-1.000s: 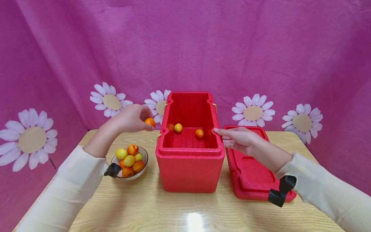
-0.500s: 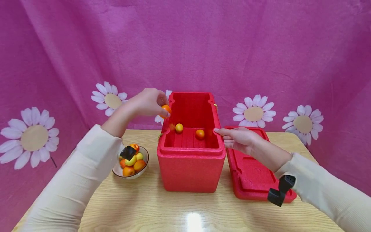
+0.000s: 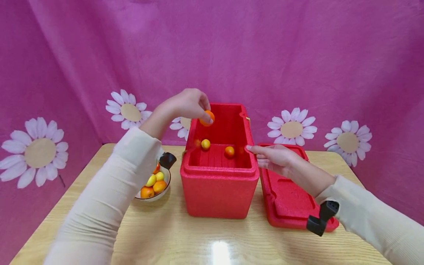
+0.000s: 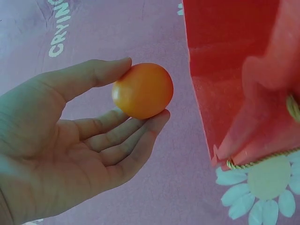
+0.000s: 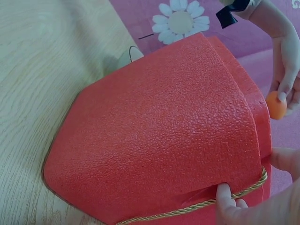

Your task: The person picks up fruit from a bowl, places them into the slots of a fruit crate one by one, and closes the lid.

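My left hand (image 3: pixel 190 104) pinches a small smooth orange (image 3: pixel 208 118) above the left rim of a tall red foam box (image 3: pixel 218 197). In the left wrist view the orange (image 4: pixel 144 91) sits between thumb and fingertips, beside the box wall (image 4: pixel 215 108). My right hand (image 3: pixel 278 157) holds the box's right rim, thumb on top and fingers against the outer side by a gold cord (image 5: pixel 194 207). Inside the box, on its floor, lie a yellow fruit (image 3: pixel 205 144) and an orange-coloured fruit (image 3: pixel 229 151), apart from each other.
A white bowl (image 3: pixel 155 198) of yellow and orange fruits stands left of the box, partly behind my left sleeve (image 3: pixel 109 191). The red lid (image 3: pixel 291 198) lies right of the box, under my right forearm. A pink flowered cloth (image 3: pixel 212 48) hangs behind the wooden table (image 3: pixel 185 239).
My left hand has carried the orange up and to the right, from beside the box to over its left rim. The right hand has stayed on the box's right rim.
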### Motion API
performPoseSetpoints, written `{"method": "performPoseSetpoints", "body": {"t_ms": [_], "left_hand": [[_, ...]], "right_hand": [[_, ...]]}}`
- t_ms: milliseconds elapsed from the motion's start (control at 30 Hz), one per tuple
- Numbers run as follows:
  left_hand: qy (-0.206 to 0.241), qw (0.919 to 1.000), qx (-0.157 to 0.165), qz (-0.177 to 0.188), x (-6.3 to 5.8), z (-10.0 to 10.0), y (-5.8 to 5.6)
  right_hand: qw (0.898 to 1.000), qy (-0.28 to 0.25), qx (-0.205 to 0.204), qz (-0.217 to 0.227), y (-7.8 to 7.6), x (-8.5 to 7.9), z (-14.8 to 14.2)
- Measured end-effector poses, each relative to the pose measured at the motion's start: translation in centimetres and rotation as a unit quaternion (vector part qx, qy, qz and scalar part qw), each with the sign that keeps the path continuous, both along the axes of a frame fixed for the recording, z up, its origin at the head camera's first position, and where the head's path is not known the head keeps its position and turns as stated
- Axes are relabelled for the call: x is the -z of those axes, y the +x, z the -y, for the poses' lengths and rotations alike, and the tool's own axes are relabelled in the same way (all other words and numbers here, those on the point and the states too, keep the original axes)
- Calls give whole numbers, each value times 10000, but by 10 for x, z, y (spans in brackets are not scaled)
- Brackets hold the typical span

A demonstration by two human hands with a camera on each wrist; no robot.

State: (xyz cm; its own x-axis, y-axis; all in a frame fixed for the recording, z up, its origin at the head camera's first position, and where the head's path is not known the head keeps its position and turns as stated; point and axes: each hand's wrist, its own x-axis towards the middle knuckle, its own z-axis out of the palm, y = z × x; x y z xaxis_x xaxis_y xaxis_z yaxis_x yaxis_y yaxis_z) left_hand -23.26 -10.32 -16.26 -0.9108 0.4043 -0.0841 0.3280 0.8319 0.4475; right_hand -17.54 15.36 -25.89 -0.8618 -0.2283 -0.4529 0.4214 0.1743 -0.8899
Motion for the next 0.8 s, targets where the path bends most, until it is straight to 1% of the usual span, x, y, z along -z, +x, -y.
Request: {"method": "performPoseSetpoints", "body": {"t_ms": [167,467,567,700,800], "left_hand": [[82,9999,64,-36,-1,-13,-10],[341,9993,143,12,-5,-37,-24],[422,9989,173,81,-6,-43,-29],[507,9983,49,267,-5,-48,-38],[637,9970,-179,393,-1,-48,-45]], "right_hand": [[10000,-50,-40,-43,2,0,-3],[10000,4,-49,-34,7,0,-6],[10000,48,-13,-54,9,-1,-8],[9999,103,25,-88,10,-3,-7],[9999,136,23,-81,11,-2,-5]]}}
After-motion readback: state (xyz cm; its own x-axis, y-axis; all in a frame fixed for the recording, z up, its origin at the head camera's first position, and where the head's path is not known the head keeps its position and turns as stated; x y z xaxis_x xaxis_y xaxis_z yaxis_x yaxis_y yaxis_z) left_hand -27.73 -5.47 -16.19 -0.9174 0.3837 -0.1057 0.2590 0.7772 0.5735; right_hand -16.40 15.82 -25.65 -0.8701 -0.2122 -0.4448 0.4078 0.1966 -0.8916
